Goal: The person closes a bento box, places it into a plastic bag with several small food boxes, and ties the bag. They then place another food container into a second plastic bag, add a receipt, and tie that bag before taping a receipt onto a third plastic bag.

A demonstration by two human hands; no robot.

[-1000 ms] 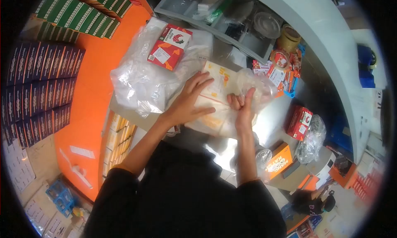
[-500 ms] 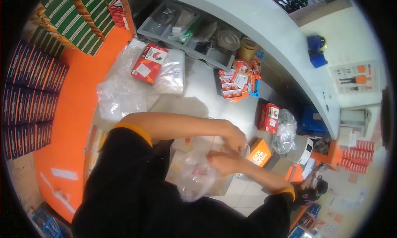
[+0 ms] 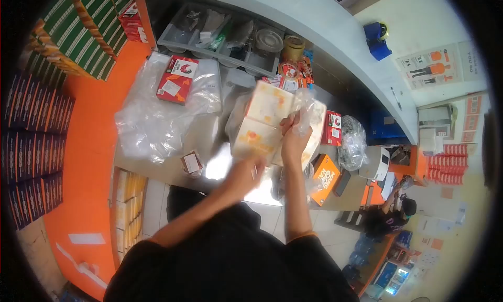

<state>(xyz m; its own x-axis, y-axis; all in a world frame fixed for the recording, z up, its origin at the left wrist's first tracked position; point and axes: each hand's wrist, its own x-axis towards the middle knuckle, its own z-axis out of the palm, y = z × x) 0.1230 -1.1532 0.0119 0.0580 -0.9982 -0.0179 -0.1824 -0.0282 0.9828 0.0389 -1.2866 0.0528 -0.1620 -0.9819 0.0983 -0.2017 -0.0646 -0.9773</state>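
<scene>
**Obscured and truncated details**

Left hand (image 3: 243,179), at seven o'clock of the pale boxes (image 3: 269,112): blurred, like their lettering (image 3: 254,137). Right hand (image 3: 295,140): partly covered by bunched plastic (image 3: 304,112). Green boxes (image 3: 98,29), ten o'clock: cut off above. Co-worker (image 3: 386,218), four o'clock: too small to resolve.

Counter (image 3: 217,171) with 1 orange box (image 3: 325,179)

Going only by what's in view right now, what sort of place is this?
Probably a shop's packing area: matching dark boxes stand stacked in rows, and clear plastic bags lie beneath a red box.
</scene>
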